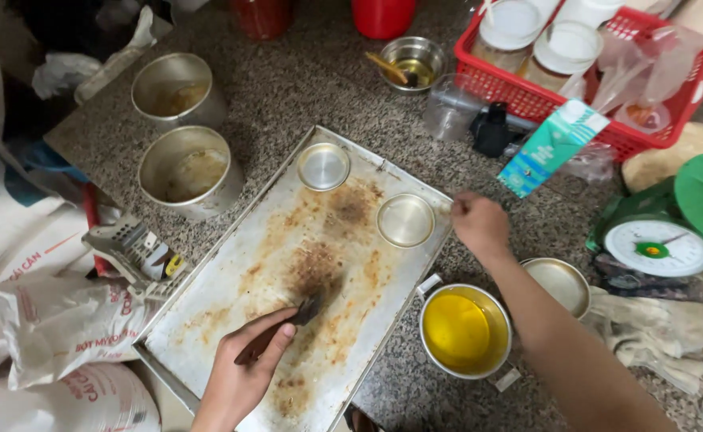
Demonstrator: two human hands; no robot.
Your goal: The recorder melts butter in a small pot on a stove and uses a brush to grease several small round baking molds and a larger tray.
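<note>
Left hand [239, 372] sits closest to us at the bottom edge, fingers wrapped around a dark brush [283, 326], its bristle end pressed down on the baking tray [207, 320]. Just to the right of the tray stands a metal cup of yellow oil [457, 330], and beside that an empty shallow metal bowl [560, 284]. Further right, a green kitchen scale [663, 240] and a pair of pale, worn gloves [663, 332]. On the left side, printed white sacks [55, 328] crowd the counter edge, with a grey stapler-like tool [131, 250] lying against the tray's rim. Two tall metal tins [187, 132] stand beyond that on the speckled stone counter [311, 80]. Up top, a red basket [607, 104] full of lidded tubs and plastic bags, a teal carton [551, 148] leaning against it, and a small steel bowl with a spoon [411, 62].

Now the tray itself: long, rectangular, set at a slant, its surface blotched with brown baked-on stains, darkest right where the brush touches. Two small round tins [323, 166] rest at its far end, well apart from the brush.

Right hand [479, 224] reaches in from the right, forearm stretched across the oil cup, fingers curled on the tray's far right rim next to the nearer round tin [405, 220].
</note>
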